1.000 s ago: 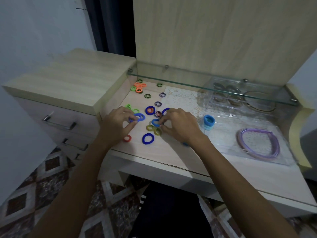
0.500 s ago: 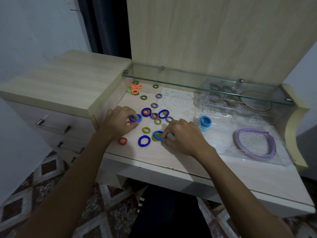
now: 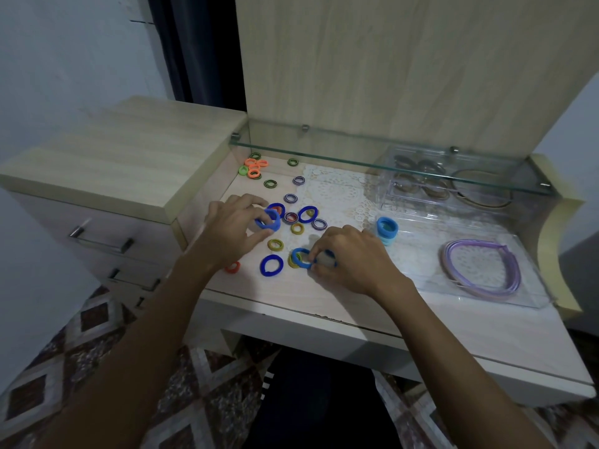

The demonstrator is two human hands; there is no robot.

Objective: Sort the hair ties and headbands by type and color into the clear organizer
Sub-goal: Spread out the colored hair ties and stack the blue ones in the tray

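Observation:
Several hair ties in blue, olive, orange, green and striped purple lie scattered on the dresser top (image 3: 291,296). My left hand (image 3: 231,228) holds a blue hair tie (image 3: 268,219) between thumb and fingers, just above the surface. My right hand (image 3: 350,257) pinches a lighter blue hair tie (image 3: 301,258) that lies over an olive one. A dark blue tie (image 3: 271,265) lies loose between my hands. A stack of light blue ties (image 3: 387,230) stands to the right. Purple headbands (image 3: 483,268) rest in a clear tray. The clear organizer (image 3: 421,186) sits under the glass shelf.
A glass shelf (image 3: 372,157) overhangs the back of the dresser top. A raised drawer cabinet (image 3: 123,166) stands at the left. More headbands (image 3: 479,192) lie beside the organizer. A white lace mat (image 3: 337,192) covers the middle. The front edge runs close below my wrists.
My right hand slid toward me and took hold of a lighter blue tie. My left hand lifted its blue tie slightly off the surface.

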